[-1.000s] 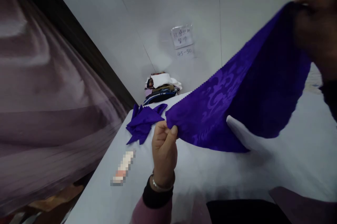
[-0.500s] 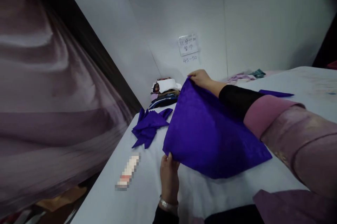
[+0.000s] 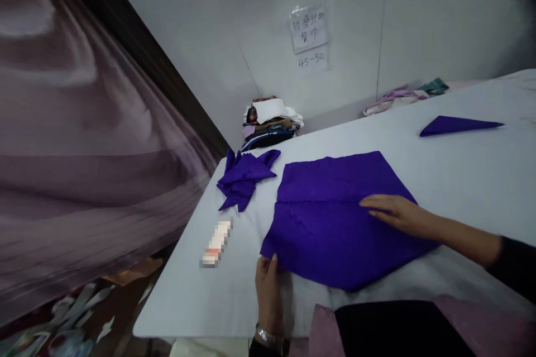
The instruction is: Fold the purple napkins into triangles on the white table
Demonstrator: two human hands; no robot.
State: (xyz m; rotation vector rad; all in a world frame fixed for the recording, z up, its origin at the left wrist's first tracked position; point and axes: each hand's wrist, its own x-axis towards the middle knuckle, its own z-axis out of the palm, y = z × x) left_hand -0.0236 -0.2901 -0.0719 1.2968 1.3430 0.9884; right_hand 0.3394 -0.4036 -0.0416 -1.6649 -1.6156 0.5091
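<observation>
A purple cloth napkin point(image 3: 330, 234) lies spread on the white-covered table in front of me, with a crease running across its upper part. Its near left corner is pinched between the thumb and fingers of my left hand point(image 3: 269, 284), which wears a bracelet. My right hand point(image 3: 393, 213) rests on the cloth's right half, fingers stretched out and lying flat. Beyond the left hand sits a bunch of folded purple cloth point(image 3: 245, 175) with several pointed ends.
A blurred-out strip point(image 3: 216, 242) lies on the table point(image 3: 180, 304) at left. Further off are a stack of folded clothes point(image 3: 272, 122), a purple triangular folded cloth point(image 3: 458, 125) and crumpled fabric point(image 3: 396, 101) by the wall. A curtain point(image 3: 92, 189) hangs left. A handwritten sign point(image 3: 310, 30) is on the wall.
My right hand has let go of the raised far corner and come down to the right onto the cloth. The napkin now lies flat. My left hand still pinches its corner; the view has shifted.
</observation>
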